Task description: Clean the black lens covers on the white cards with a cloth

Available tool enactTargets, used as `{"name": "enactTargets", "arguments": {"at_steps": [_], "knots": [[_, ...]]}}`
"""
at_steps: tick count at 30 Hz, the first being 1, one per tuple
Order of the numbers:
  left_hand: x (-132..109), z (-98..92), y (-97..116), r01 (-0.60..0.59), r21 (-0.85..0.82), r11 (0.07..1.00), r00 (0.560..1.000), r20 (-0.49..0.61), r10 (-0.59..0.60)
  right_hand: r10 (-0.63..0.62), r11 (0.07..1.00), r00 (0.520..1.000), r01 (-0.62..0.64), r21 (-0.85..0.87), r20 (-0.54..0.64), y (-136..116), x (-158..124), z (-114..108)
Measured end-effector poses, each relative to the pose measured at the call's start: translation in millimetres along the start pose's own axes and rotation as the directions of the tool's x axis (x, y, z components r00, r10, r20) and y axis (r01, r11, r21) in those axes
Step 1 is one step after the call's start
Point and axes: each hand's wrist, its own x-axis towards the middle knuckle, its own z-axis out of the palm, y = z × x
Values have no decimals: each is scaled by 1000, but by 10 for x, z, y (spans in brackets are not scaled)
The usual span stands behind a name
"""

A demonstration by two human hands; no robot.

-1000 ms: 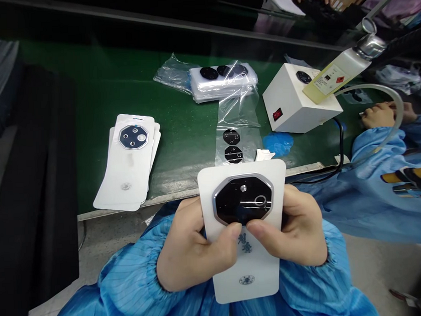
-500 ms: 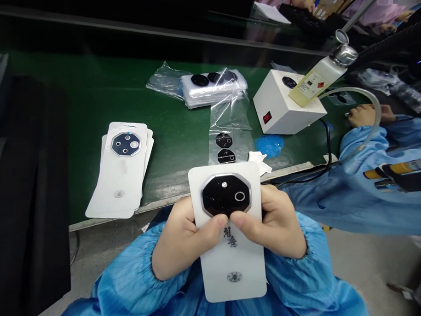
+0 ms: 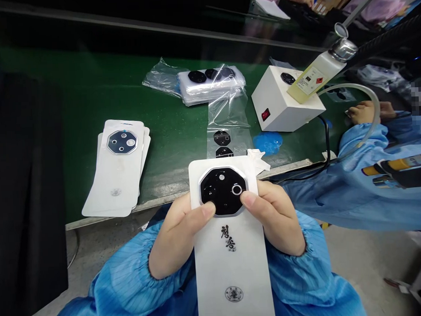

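Note:
Both my hands hold a white phone back cover [image 3: 231, 263] upright in front of me, over my lap. Its black octagonal camera lens plate [image 3: 223, 190] with a silver rim faces me. My left hand [image 3: 175, 235] grips the cover's left edge, thumb pressed on the plate's lower left. On the right edge sits my right hand [image 3: 276, 218], whose thumb presses the plate's right side. Each hand's fingers wrap behind the cover.
A stack of white covers [image 3: 117, 172] lies on the green belt [image 3: 91, 93] at left. Clear bags of black lens plates [image 3: 211, 84] and a strip of two plates [image 3: 223, 143] lie ahead. A white box with a red switch [image 3: 284, 104], a bottle [image 3: 318, 76] and a co-worker's sleeve [image 3: 363, 185] are at right.
My thumbs have spread apart from the plate's bottom edge to its left and right sides. The cover sits a little lower and nearer in view.

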Motion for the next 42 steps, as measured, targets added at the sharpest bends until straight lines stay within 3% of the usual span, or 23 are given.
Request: {"name": "enactTargets", "arguments": {"at_steps": [4,7,10,13,16,22,26,28,30,35,36,39,42], "knots": [[34,-20,20,-73,95,993,997,-28,76,-71,997,997,72,-36,25,33,7,-24],[51,-90,16,-127,229,965,992,4,130,-144,987,987,148,-55,67,64,6,-48],[45,-164,-11,-209,389,897,978,67,199,-130,991,991,131,-29,31,89,7,-69],[46,-221,-29,-239,501,832,971,135,198,-159,983,987,156,-98,-21,108,23,-85],[85,-254,-11,-250,540,804,968,166,189,-212,957,977,215,-194,35,129,60,-88],[193,-269,46,-278,646,711,960,183,210,-64,978,984,95,-187,164,232,159,-56],[203,-384,101,-225,748,624,960,60,274,17,994,982,3,-106,188,345,209,20],[195,-480,186,-180,814,552,925,-51,377,79,996,966,-66,-57,246,396,235,63],[187,-588,303,-115,887,448,857,-140,496,150,989,946,-146,-35,288,437,294,85],[189,-893,528,195,974,113,608,-211,766,121,986,987,-108,-126,104,517,781,38],[193,-955,540,263,963,60,588,-209,781,103,982,993,-92,-163,59,532,926,23],[210,-1114,532,395,917,-56,594,-208,777,65,952,998,-68,-298,-23,569,1315,-6],[225,-1207,522,452,884,-120,592,-197,782,0,900,996,-38,-435,-87,591,1458,0]]}}
